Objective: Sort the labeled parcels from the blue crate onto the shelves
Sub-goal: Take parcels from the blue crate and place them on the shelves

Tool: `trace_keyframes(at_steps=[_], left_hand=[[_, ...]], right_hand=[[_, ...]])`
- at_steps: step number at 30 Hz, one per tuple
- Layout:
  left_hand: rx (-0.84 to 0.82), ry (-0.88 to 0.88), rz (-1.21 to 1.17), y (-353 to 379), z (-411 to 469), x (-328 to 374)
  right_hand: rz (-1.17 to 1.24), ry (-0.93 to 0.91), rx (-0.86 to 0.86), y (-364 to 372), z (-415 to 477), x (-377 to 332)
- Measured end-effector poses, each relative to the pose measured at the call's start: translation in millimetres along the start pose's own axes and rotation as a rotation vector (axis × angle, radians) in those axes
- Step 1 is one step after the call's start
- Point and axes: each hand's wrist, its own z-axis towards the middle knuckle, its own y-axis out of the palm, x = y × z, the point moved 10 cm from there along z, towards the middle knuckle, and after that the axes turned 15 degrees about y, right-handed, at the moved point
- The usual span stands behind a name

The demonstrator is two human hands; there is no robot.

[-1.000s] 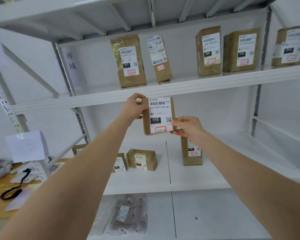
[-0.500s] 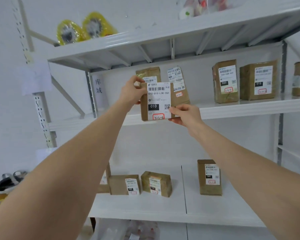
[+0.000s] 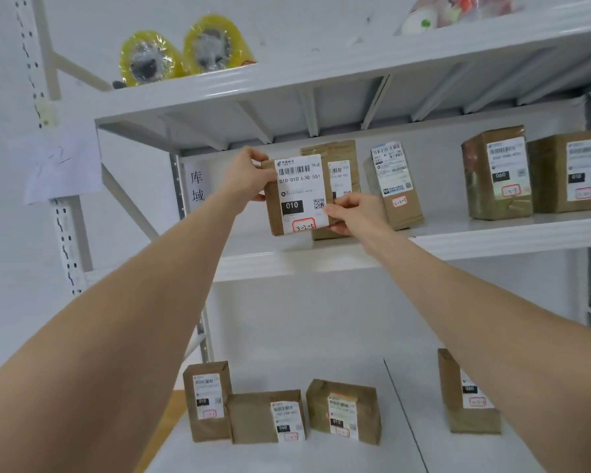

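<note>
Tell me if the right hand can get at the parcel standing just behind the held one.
Probably not as things stand: the right hand is busy gripping the held parcel, which covers most of the parcel behind it.

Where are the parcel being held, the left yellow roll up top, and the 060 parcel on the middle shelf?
held parcel (image 3: 299, 196), head view, white label centre.
left yellow roll (image 3: 149, 59), head view, wrapped face.
060 parcel (image 3: 499, 174), head view, its label.
</note>
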Motion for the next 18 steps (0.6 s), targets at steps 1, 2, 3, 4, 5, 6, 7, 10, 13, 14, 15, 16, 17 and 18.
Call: trace_keyframes(at_steps=[1,2,3,4,5,6,7,10,13,14,15,16,17,18], left_hand=[[-0.014,0.004,-0.002,-6,9,-12],[-0.031,0.005,-0.004,-12,18,-24],[-0.05,0.002,-0.006,-18,25,-36],[-0.068,-0.001,-0.009,-24,33,-48],[-0.088,-0.001,-0.014,-29,41,-59],[-0.107,0.004,-0.021,-33,48,-69],[-0.122,0.01,-0.028,-37,53,-77],[-0.148,0.019,-0.048,-46,64,-98],[-0.173,0.003,-0.053,-49,65,-114],[-0.177,0.0,-0.059,-49,65,-119],[-0.176,-0.004,-0.066,-50,65,-123],[-0.172,-0.006,-0.071,-50,65,-126],[-0.171,-0.009,-0.073,-51,64,-128],[-0.174,-0.012,-0.077,-51,63,-130]], right_hand=[[-0.007,-0.002,0.013,12,6,2],[-0.011,-0.001,0.025,24,12,4],[-0.015,0.0,0.036,36,17,6],[-0.021,0.0,0.052,46,21,8],[-0.029,0.0,0.071,56,25,9],[-0.037,0.001,0.087,65,29,9],[-0.047,0.004,0.1,73,33,10],[-0.077,0.003,0.132,91,39,11],[-0.146,0.012,0.165,101,42,17],[-0.175,0.009,0.179,103,43,18],[-0.204,0.002,0.19,105,43,18],[-0.231,-0.009,0.201,106,44,18],[-0.258,-0.018,0.213,108,45,18],[-0.284,-0.023,0.225,109,45,19]])
